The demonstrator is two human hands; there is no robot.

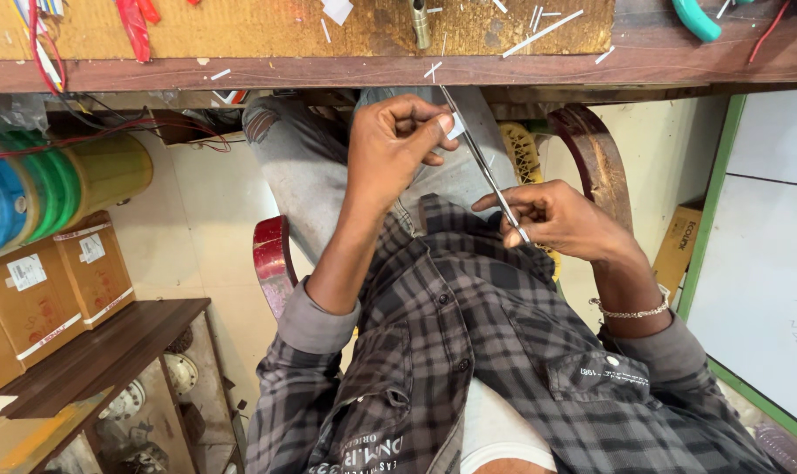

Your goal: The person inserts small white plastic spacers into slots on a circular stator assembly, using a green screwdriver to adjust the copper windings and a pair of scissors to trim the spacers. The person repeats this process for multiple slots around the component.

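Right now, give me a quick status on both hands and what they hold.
Left hand pinching a small white piece at the scissors tip. Right hand gripping the scissors handles. Workbench edge close ahead, nothing between the hands.

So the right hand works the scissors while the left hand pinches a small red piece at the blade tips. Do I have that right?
Not quite: the piece pinched by the left hand is white, not red, as the head view shows. The rest holds: the right hand works the scissors, whose blades meet that piece at the left fingertips.
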